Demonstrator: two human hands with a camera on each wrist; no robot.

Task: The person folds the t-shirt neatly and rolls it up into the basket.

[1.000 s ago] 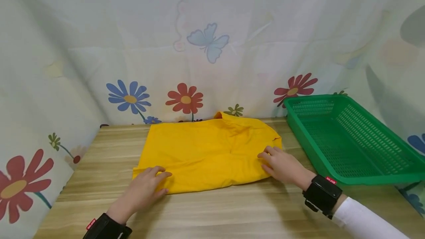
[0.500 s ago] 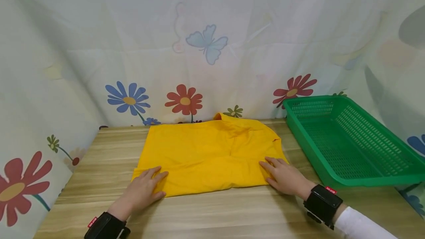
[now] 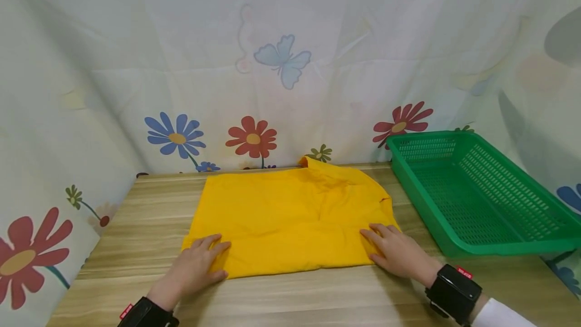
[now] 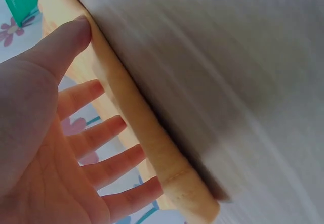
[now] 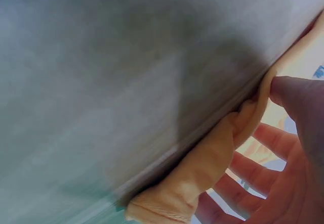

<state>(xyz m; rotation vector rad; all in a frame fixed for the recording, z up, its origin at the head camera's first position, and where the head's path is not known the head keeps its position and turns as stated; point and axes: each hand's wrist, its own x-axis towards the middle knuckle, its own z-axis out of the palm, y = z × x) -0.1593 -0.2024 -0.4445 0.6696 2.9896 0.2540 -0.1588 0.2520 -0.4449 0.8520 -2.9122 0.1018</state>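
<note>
In the head view a yellow shirt lies folded flat on the wooden table, with a collar-like flap at its far edge, right of the middle. My left hand rests on its near left corner, fingers spread. Opposite, my right hand presses on the near right corner with fingers extended. The left wrist view shows the shirt's rolled near edge beside the thumb and fingertips of my left hand. In the right wrist view, bunched fabric runs along the thumb and fingers of my right hand.
A green plastic basket with slotted walls stands to the right, close to my right hand. Behind the wooden table hangs a white curtain printed with flowers and a butterfly.
My hands have flattened onto the shirt's near corners, the right one moving outward and nearer. The shirt has slid a little toward me, and its right side lies more spread out.
</note>
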